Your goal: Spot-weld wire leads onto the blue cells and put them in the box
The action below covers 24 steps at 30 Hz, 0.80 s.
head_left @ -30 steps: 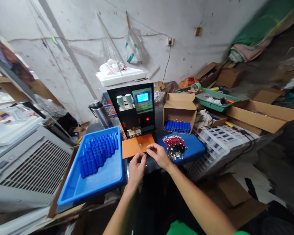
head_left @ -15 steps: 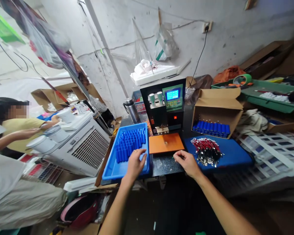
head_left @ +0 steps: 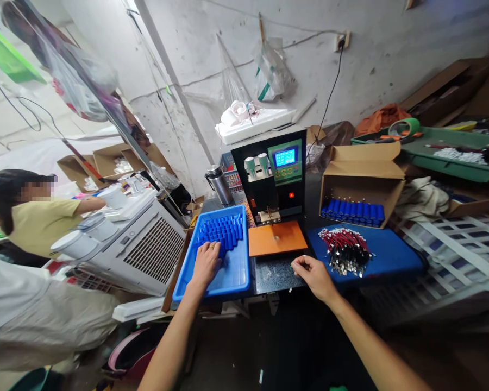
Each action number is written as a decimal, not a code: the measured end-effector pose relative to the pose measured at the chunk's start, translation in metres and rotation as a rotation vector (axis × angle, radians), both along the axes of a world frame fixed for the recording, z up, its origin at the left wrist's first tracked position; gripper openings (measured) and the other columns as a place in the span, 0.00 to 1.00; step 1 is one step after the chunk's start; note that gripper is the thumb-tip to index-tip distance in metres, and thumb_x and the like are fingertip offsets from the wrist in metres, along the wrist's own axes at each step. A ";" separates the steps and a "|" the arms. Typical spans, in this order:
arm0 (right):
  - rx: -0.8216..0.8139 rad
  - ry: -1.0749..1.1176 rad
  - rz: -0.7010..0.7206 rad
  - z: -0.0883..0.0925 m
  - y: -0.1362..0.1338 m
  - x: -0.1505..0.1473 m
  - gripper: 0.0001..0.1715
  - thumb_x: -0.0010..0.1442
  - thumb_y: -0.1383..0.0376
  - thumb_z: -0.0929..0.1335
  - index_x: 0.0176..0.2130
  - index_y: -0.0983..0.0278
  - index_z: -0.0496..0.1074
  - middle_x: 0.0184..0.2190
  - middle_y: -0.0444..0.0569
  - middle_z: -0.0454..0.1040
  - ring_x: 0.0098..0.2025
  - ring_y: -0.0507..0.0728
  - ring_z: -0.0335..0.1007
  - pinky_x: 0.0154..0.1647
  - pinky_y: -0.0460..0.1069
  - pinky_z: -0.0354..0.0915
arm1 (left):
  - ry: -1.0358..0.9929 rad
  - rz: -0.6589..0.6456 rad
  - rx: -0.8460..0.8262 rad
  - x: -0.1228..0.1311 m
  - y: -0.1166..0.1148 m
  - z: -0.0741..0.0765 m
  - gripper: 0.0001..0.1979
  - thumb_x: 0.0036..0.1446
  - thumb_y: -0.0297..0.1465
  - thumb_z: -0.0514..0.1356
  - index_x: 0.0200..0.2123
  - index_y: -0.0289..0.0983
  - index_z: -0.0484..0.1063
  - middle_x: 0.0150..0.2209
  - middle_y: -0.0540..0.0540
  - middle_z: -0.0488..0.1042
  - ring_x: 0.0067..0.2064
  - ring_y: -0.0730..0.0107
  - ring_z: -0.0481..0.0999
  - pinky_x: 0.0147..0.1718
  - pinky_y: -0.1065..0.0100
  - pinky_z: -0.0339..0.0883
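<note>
My left hand reaches over the blue tray, its bent fingers on the near-left end of the blue cylinders standing there in rows. Whether it grips one is hidden. My right hand is pinched closed above the front edge of the dark table, with something tiny and unclear at its fingertips. Between and beyond the hands stands a black machine with a lit screen and an orange plate. Red and black wires lie in a bundle right of my right hand.
An open cardboard box of blue cylinders stands behind the wires. A steel flask is behind the tray. At left are a white cooler unit and a person in yellow. A green tray sits back right.
My left hand has moved left and down onto the cylinders in the tray. My right hand stays near the table edge, still pinched. At far left, the nearer person's outstretched arm has drawn back.
</note>
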State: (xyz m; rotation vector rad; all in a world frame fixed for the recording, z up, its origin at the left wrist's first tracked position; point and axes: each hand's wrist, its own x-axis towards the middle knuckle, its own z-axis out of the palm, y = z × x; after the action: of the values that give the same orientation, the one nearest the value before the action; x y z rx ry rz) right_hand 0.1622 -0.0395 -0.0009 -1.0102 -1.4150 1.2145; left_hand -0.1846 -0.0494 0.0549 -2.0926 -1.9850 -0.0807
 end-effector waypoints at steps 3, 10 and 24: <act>-0.023 0.005 -0.001 0.002 -0.001 0.002 0.17 0.55 0.52 0.69 0.27 0.63 0.73 0.22 0.47 0.73 0.26 0.56 0.69 0.30 0.49 0.66 | -0.143 -0.008 -0.011 0.001 -0.003 0.001 0.11 0.55 0.26 0.58 0.43 0.40 0.70 0.40 0.41 0.77 0.48 0.53 0.71 0.47 0.56 0.62; -0.072 0.068 -0.024 0.012 0.007 0.004 0.17 0.55 0.53 0.69 0.27 0.64 0.71 0.22 0.46 0.71 0.26 0.55 0.69 0.31 0.49 0.65 | -0.890 -0.039 0.188 0.043 0.003 0.007 0.15 0.56 0.41 0.63 0.43 0.40 0.71 0.39 0.46 0.78 0.40 0.64 0.77 0.42 0.64 0.70; -0.112 0.164 -0.117 0.005 0.018 0.010 0.15 0.53 0.54 0.70 0.27 0.63 0.70 0.20 0.43 0.70 0.24 0.53 0.67 0.29 0.48 0.64 | -1.340 -0.120 0.081 0.166 0.078 -0.020 0.14 0.52 0.39 0.62 0.38 0.35 0.76 0.35 0.45 0.80 0.35 0.66 0.78 0.37 0.66 0.71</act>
State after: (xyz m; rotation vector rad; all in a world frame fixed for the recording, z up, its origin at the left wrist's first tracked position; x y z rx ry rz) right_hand 0.1718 -0.0218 0.0038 -1.0295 -1.1565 1.2710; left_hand -0.0185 0.0288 0.0347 -2.2690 -2.2435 -1.9642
